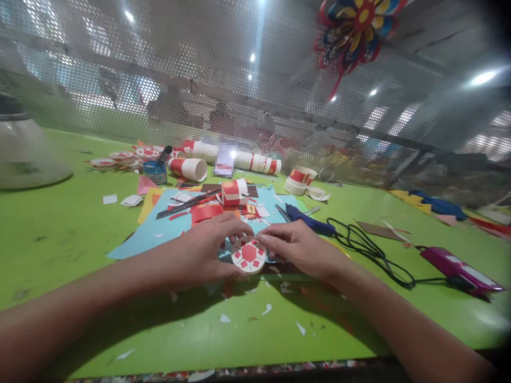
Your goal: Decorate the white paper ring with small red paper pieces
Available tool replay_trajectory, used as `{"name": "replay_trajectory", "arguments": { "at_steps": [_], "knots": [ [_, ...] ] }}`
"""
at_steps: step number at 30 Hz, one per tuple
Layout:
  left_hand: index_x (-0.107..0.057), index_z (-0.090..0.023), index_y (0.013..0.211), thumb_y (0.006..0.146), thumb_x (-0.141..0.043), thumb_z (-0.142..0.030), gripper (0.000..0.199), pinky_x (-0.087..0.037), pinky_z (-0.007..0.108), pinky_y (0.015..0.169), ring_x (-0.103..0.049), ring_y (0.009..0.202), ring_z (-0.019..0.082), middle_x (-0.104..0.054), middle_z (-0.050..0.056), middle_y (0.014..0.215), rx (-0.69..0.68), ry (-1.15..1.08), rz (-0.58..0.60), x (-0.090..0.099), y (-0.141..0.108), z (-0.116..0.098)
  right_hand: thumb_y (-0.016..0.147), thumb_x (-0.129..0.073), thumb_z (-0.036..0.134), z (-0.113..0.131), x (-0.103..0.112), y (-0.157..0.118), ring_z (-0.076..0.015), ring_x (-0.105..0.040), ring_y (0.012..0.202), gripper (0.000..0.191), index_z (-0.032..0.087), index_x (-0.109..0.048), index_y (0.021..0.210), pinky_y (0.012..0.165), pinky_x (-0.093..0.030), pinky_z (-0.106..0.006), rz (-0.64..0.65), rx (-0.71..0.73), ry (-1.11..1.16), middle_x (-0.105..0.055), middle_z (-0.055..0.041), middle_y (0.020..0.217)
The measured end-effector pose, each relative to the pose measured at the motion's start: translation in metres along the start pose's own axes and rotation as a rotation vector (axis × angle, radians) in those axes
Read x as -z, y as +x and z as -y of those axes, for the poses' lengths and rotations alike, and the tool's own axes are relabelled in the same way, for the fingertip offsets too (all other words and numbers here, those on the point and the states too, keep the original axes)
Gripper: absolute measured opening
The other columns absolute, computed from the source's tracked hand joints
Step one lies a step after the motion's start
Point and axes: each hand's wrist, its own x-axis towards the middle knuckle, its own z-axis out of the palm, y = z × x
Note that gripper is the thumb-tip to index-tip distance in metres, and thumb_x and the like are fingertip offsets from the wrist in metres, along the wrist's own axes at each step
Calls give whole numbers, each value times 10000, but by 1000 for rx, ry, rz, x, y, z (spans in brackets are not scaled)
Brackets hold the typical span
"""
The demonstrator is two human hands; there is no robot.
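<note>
Above the front part of the table I see a small white paper disc, patterned with a red centre and red squares around it. My left hand grips it from the left, thumb below and fingers curled over its far side. The thumb and forefinger of my right hand pinch together at the disc's upper right edge; whatever lies between them is too small to make out. Just beyond the hands are a red-and-white cardboard tube piece and a curled red paper strip on a light blue sheet.
Right of the sheet lie scissors with dark blue handles, a coiled black cable and a magenta tool. A blue jar and patterned discs stand back left. Paper scraps litter the green table.
</note>
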Motion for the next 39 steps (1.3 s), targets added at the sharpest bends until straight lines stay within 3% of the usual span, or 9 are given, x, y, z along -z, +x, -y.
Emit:
{"name": "replay_trajectory", "arguments": {
  "at_steps": [4,9,13,17,22,27,31,39],
  "knots": [
    [-590,-206,1142,756,-719,-342,429,-465,375,883,-567,1040,242,-606,77,1167,-70,-13,-28,0,-1,1,904,-592,423,0,-2,-1,-78,-441,486,336,142,-651,730,501,-332,-232,92,-115,280,-521,39,548],
    [-576,-177,1188,746,-708,-327,485,-486,393,875,-578,1059,258,-589,110,1223,-15,-41,-109,-3,1,3,791,-738,436,-10,-8,4,-83,-534,505,311,132,-671,799,514,-448,-225,63,-202,662,-616,12,584],
    [-585,-158,1131,746,-690,-289,419,-512,363,810,-604,975,229,-633,93,1125,25,-125,-152,-7,4,5,800,-747,378,-13,-12,7,-100,-600,537,265,132,-649,786,558,-512,-245,46,-193,774,-666,-20,625],
    [-558,-177,1172,768,-697,-343,458,-510,386,839,-613,979,228,-639,92,1167,56,-160,-186,-11,4,7,793,-763,356,-11,-15,5,-102,-625,536,266,133,-620,768,581,-536,-250,7,-200,852,-679,-26,629],
    [-518,-186,1199,753,-714,-366,519,-516,427,888,-640,1012,252,-661,103,1167,88,-300,-197,-16,3,7,811,-743,375,-9,-18,3,-101,-644,566,277,128,-616,806,596,-547,-241,-5,-190,872,-700,-43,670],
    [-489,-192,1212,722,-718,-320,556,-562,388,790,-687,892,233,-698,96,1089,136,-541,-165,-20,4,6,806,-742,391,-11,-20,3,-108,-643,595,285,128,-630,810,595,-542,-249,1,-165,841,-688,-39,689],
    [-492,-193,1230,661,-735,-248,621,-558,331,713,-682,825,202,-702,71,1043,187,-695,-116,-21,5,8,774,-755,453,-9,-19,3,-97,-618,514,341,136,-636,809,539,-508,-231,-9,-194,751,-675,-16,631],
    [-547,-163,1249,643,-735,-256,641,-561,355,735,-671,817,210,-706,61,981,224,-670,-59,-16,7,6,885,-616,423,-2,-18,2,-95,-600,460,289,144,-656,818,491,-472,-222,-12,-245,521,-662,-14,590]
  ]
}}
